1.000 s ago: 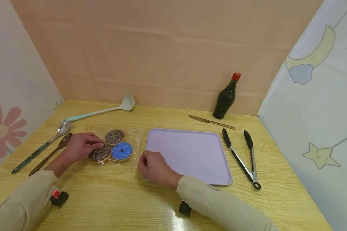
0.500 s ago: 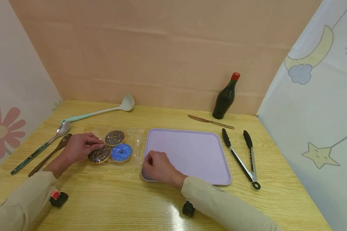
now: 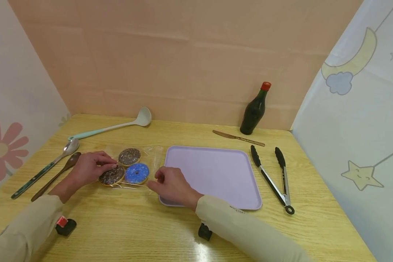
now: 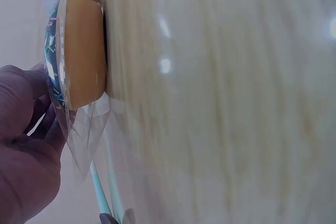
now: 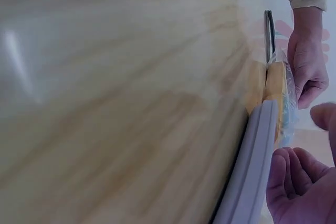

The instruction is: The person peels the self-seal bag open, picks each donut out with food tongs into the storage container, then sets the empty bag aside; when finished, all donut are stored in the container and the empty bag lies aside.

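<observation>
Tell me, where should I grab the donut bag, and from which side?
Probably pinch the bag by its loose right end, coming from the right: thin clear film sticks out there past the blue donut, with no donut inside.

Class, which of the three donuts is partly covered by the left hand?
The front-left brown donut, left of the blue donut; the left hand covers neither that one nor the back brown donut.

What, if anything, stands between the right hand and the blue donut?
Only the clear plastic bag; the blue donut lies inside it. Nothing else visible seems to block the right hand.
</observation>
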`<state>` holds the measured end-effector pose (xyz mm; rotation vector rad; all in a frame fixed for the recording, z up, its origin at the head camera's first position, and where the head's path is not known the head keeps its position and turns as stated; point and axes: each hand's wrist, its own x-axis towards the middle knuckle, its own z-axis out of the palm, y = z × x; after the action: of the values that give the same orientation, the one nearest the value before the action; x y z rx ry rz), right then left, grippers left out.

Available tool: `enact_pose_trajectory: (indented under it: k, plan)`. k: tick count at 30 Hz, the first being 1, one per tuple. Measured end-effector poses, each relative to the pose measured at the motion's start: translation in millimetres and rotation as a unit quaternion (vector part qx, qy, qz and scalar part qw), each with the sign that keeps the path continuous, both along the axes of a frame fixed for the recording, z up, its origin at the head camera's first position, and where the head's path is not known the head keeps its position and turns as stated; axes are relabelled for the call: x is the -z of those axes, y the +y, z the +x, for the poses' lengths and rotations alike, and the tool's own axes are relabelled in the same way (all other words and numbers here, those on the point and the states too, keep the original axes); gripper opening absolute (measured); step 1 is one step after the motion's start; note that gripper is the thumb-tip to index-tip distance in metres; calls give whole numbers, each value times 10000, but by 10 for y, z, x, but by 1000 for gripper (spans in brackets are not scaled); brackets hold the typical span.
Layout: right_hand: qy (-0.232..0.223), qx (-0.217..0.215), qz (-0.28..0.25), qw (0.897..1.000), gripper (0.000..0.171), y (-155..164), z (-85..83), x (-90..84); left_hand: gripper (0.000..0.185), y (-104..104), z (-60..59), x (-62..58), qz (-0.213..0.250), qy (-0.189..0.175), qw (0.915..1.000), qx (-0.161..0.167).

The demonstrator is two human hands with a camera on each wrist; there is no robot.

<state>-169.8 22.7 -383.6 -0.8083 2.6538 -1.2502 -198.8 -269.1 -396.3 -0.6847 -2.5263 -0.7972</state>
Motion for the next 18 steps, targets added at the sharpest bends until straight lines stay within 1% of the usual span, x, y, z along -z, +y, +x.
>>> enact_pose_trajectory:
  k: [2, 5, 8, 14, 18]
  plan:
    - [205, -111, 99, 9997, 17, -52, -27, 0, 10, 4, 0, -2, -4, 16, 10000, -7]
    - [365, -192, 181, 9990, 13, -107, -55, -2, 10, 2, 2, -3, -10, 51, 10000, -7]
    - [314, -132, 101, 9994, 14, -108, -73, -1, 10, -2, 4, -7, -15, 61, 10000, 7]
    - [73, 260, -332, 9991, 14, -36, -104, 11, 10, -3, -1, -25, -117, 63, 9999, 25]
    - [-82, 409, -475, 9980, 12, 1, -115, 19, 10, -6, -12, -21, -145, 59, 9999, 41]
